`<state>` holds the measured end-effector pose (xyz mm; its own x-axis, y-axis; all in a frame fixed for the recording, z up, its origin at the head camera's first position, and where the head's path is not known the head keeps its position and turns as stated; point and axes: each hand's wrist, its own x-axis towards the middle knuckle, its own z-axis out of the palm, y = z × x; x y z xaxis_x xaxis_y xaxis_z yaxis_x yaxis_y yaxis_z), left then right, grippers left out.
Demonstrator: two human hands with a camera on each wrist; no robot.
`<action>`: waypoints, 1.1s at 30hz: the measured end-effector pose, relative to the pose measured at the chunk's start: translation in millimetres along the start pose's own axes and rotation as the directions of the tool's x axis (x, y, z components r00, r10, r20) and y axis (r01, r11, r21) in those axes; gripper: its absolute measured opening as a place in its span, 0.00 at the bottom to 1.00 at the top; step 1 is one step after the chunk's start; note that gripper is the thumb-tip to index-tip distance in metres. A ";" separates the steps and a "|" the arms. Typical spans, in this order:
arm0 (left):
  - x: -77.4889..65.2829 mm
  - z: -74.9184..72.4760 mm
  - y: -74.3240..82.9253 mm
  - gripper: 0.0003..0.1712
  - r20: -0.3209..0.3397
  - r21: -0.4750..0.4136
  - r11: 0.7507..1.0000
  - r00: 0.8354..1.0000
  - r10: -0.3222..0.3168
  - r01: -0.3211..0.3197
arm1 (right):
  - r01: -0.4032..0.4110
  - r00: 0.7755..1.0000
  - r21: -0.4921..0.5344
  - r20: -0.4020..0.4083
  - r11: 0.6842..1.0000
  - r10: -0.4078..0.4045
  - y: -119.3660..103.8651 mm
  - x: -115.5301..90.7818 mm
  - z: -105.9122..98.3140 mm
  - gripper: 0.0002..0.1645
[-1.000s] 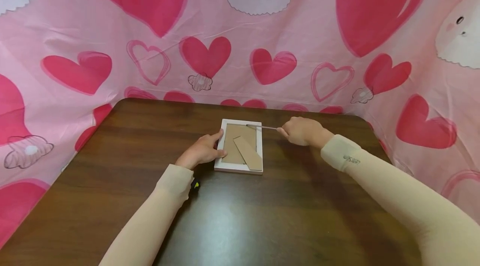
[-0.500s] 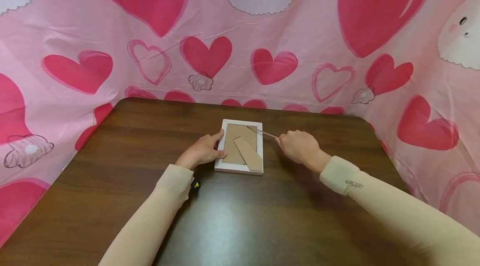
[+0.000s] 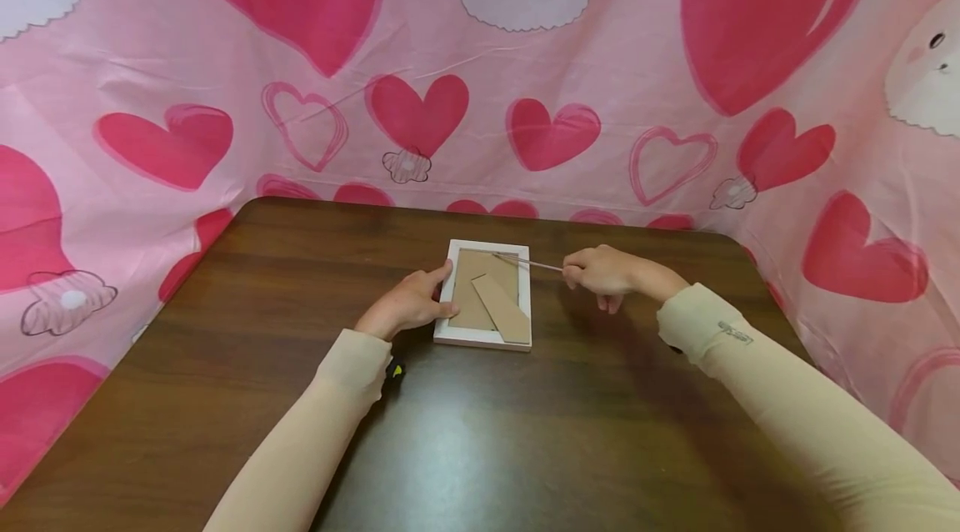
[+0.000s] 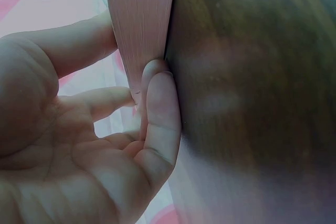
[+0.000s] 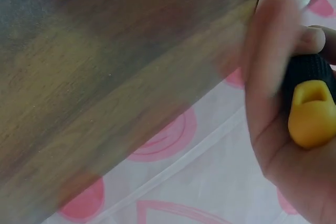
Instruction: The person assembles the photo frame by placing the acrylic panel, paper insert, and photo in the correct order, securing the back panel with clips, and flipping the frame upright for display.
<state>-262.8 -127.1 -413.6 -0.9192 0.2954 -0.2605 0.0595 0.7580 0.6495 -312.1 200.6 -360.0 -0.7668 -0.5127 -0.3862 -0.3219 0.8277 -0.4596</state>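
A white picture frame (image 3: 472, 334) is laid back side up on a dark wooden counter (image 3: 450, 449), its left edge pinched in a person's left grip (image 3: 407, 299). A screwdriver (image 3: 540, 264) is clasped by its black-and-yellow handle (image 5: 312, 121) in the right grip (image 3: 606, 272), its tip placed near the far end of the brown backing board (image 3: 474, 263), beyond the slanted stand (image 3: 501, 309); heart-print cloth (image 3: 412, 7) is hung behind

Table (image 3: 480, 424): dark brown, wood grain, rounded far corners, glare patch on near half. Pink cloth (image 3: 622, 82) hangs behind table and along its left and right sides, some creases. Solid heart (image 3: 551, 132) printed above table's far edge, outline heart (image 3: 637, 173) nearer table's far right corner. White animal face (image 3: 525, 2) higher above table's far edge.
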 end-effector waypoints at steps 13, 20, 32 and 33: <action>-0.5 6.0 -1.2 0.48 -0.006 -0.003 1.000 1.000 0.002 -0.002 | 0.091 0.987 -0.158 -0.117 0.983 -0.110 4.7 -4.0 7.4 0.12; -2.1 9.2 -0.4 0.48 -0.014 -0.004 1.000 1.000 0.015 -0.015 | 0.118 0.977 -0.219 -0.151 0.969 -0.153 7.1 -4.1 10.8 0.13; -2.7 13.1 -2.3 0.48 -0.024 -0.008 1.000 0.999 0.028 -0.028 | 0.093 0.974 -0.282 -0.175 0.955 -0.147 9.7 -4.4 17.2 0.15; -2.8 13.3 -2.1 0.48 -0.025 -0.009 1.000 0.999 0.029 -0.030 | 0.086 0.975 -0.296 -0.173 0.951 -0.142 9.6 -4.2 18.3 0.15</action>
<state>-255.2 -121.8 -423.7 -0.9265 0.3030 -0.2233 0.0834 0.7438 0.6632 -301.8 206.5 -377.3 -0.7977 -0.5777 -0.1731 -0.5365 0.8109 -0.2339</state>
